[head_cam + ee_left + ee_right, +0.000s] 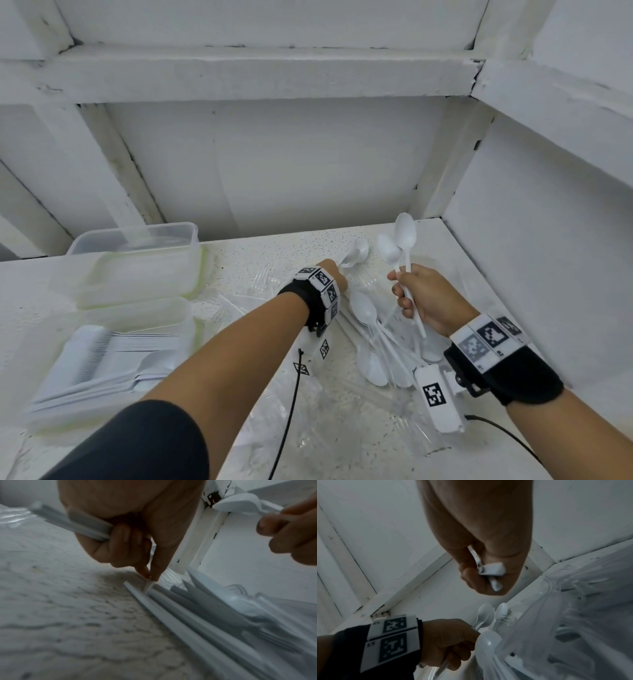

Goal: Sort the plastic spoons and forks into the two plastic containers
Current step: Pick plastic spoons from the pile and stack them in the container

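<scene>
My right hand (407,291) is raised over the table and grips two white plastic spoons (399,240) by their handles, bowls up. Their handle ends (493,570) poke out of that fist. My left hand (340,270) is down at the loose pile of white spoons (371,329). It clasps several spoon handles (85,523) in its curled fingers, bowls (485,613) sticking out beyond it. Its thumb and forefinger (151,578) pinch the tip of another handle (148,586) in the pile. Two clear containers stand at the left: a far one (137,274) and a near one (137,313) holding stacked white cutlery.
Clear plastic forks (263,277) lie scattered on the speckled tabletop (239,253) left of my left hand. Crinkled clear wrapping (342,421) lies under and in front of the pile. White walls close in behind and to the right. A black cable (291,411) hangs from my left wrist.
</scene>
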Tool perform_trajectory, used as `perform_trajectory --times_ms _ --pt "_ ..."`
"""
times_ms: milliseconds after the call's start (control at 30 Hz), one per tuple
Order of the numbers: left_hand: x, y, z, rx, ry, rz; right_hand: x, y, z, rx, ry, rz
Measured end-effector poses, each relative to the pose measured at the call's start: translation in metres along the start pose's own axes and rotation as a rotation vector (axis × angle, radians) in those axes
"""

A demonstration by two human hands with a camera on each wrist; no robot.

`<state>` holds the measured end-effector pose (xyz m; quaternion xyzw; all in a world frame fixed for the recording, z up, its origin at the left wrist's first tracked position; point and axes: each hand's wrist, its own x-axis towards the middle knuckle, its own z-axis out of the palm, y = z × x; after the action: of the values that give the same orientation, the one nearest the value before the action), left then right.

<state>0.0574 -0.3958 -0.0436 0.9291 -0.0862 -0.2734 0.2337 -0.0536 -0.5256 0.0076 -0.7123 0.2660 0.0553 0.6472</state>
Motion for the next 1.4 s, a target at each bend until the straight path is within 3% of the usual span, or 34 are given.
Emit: perform_trajectory --times_ms 200,300,467,667,900,1033,1300,1400 --pt "-0.014 -0.012 -0.018 -0.080 -0.032 -0.011 -0.001 0.000 0.015 -0.207 -0.041 -0.061" --pt "-0.023 -0.018 -0.028 -0.167 -0.046 -0.019 -0.003 0.005 0.020 -0.547 -0.075 -0.147" --pt "-0.039 -0.031 -0.040 -0.290 -0.040 -0.034 0.008 0.015 0.027 -1.001 0.010 -0.236" --pt "-0.061 -0.051 -0.045 -0.282 -0.043 -0.082 0.022 0.016 0.039 -1.193 -0.011 -0.205" --pt "-0.071 -0.053 -0.029 -0.575 -0.043 -0.139 0.017 0.012 0.044 -1.089 -0.023 -0.260" --pt "-0.071 -0.048 -0.023 -0.617 -0.061 -0.075 0.013 0.008 0.038 -1.047 0.042 -0.314" --pt "-0.063 -0.040 -0.001 -0.519 0.011 0.033 0.005 0.007 0.026 -0.605 0.320 -0.487" --pt "-0.055 -0.032 0.008 -0.398 0.043 0.037 0.003 0.000 0.025 -0.472 0.306 -0.492"
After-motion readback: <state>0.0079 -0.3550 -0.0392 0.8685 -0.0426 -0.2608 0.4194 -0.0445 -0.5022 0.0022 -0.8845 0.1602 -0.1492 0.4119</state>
